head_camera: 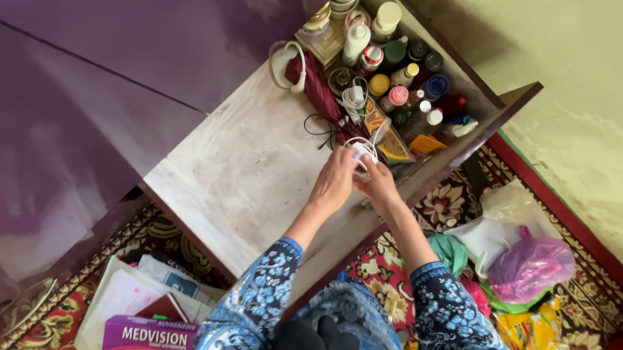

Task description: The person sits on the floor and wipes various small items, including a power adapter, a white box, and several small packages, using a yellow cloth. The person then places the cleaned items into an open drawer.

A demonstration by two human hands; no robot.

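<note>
Both my hands meet over the pale worn floor of an open drawer (250,168). My left hand (334,181) and my right hand (379,187) together hold a small white charger with a coiled white cable (362,151). Just beyond them lies a dark red folded umbrella (322,94) with a black cord beside it. A white curved hook-shaped handle (286,66) rests at the umbrella's far end. My sleeves are blue with a white floral print.
Several bottles, jars and tubs (397,71) crowd the drawer's far right corner. On the patterned red carpet (597,348) lie a purple plastic bag (532,266), white and yellow bags, and at lower left a purple box (148,336) on papers. A green wall is at right.
</note>
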